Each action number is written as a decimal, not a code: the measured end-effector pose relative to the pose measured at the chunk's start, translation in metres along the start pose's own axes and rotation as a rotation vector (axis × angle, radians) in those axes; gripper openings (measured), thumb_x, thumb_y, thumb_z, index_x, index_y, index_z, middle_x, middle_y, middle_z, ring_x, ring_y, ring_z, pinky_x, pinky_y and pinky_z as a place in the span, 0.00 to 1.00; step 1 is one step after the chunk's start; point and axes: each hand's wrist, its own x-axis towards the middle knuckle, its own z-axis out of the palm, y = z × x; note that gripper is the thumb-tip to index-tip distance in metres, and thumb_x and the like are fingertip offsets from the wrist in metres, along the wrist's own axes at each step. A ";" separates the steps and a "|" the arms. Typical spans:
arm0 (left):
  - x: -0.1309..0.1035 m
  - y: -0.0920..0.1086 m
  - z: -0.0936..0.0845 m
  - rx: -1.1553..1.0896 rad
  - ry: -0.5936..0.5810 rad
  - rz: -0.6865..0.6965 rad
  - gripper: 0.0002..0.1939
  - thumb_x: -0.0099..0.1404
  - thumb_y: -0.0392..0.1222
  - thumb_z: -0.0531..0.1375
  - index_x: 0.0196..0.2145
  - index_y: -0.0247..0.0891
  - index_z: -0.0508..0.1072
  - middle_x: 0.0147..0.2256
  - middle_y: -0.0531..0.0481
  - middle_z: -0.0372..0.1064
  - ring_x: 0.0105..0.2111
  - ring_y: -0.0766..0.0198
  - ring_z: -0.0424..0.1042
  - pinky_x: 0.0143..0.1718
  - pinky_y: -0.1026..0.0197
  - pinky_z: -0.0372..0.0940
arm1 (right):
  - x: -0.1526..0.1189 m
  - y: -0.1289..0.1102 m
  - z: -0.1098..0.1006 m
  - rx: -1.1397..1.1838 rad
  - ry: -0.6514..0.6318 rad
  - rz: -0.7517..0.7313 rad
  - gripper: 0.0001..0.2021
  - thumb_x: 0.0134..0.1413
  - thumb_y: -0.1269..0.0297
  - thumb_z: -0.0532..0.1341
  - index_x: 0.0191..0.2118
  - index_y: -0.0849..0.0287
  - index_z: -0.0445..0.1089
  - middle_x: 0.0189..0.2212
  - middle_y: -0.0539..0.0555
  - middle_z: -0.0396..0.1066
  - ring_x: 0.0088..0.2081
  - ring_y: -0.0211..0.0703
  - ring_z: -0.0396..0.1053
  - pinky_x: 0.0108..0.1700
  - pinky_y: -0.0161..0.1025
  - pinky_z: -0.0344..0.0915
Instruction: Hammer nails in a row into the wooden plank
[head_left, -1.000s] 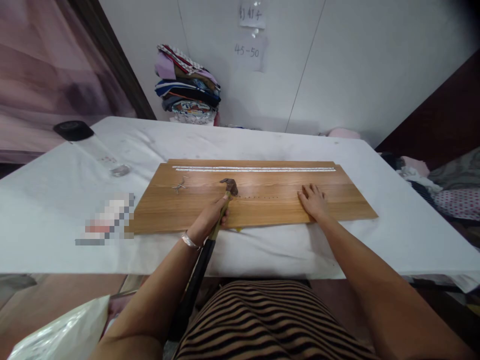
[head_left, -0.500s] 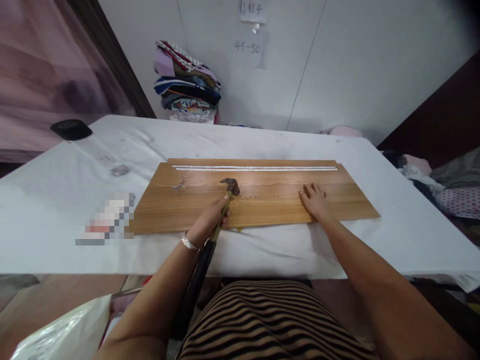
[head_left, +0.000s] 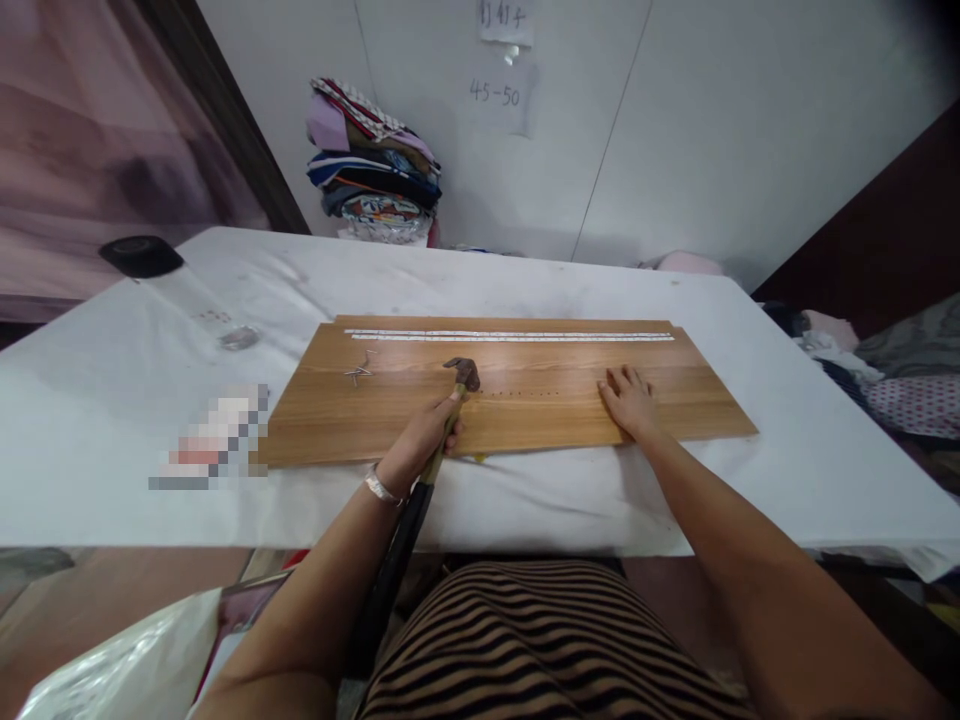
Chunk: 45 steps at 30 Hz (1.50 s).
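My left hand (head_left: 429,432) is wrapped round the upper handle of a claw hammer (head_left: 466,374), close below its head. The hammer head is over a wood-grain board (head_left: 555,425), at the left end of a row of small dark dots (head_left: 521,393); I cannot tell whether it touches the surface. My right hand (head_left: 630,400) lies on the board to the right of that row, its fingers spread and holding nothing. Several loose nails (head_left: 360,373) lie on the board's left part. Two white measuring strips (head_left: 510,336) run along the board's far side.
A white-covered table (head_left: 585,510) bears the board. On its left are a blurred-out item (head_left: 214,435), a small clear packet (head_left: 238,338) and a black object (head_left: 141,257) at the corner. Folded clothes (head_left: 375,165) are stacked by the wall behind.
The hammer head has shifted very slightly to the right with my left hand. My right hand keeps its place on the board.
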 end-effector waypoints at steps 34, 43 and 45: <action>-0.001 0.003 0.003 0.002 -0.006 0.002 0.15 0.72 0.53 0.62 0.43 0.37 0.72 0.21 0.58 0.63 0.14 0.70 0.56 0.15 0.66 0.51 | 0.000 -0.002 -0.004 0.009 -0.011 0.005 0.28 0.73 0.51 0.48 0.67 0.57 0.71 0.72 0.67 0.63 0.73 0.62 0.57 0.70 0.62 0.53; -0.005 0.008 0.008 0.036 0.011 -0.020 0.15 0.74 0.54 0.60 0.42 0.37 0.70 0.20 0.59 0.61 0.13 0.71 0.55 0.15 0.68 0.50 | 0.001 0.002 0.001 0.025 0.016 -0.009 0.27 0.72 0.51 0.50 0.66 0.56 0.72 0.71 0.67 0.64 0.71 0.62 0.58 0.69 0.63 0.54; -0.005 0.008 0.008 0.040 0.013 -0.022 0.14 0.75 0.52 0.58 0.43 0.37 0.70 0.20 0.59 0.61 0.13 0.71 0.55 0.15 0.68 0.50 | 0.002 0.003 0.002 0.028 0.024 -0.013 0.27 0.72 0.50 0.50 0.66 0.55 0.72 0.71 0.66 0.65 0.71 0.62 0.59 0.69 0.63 0.53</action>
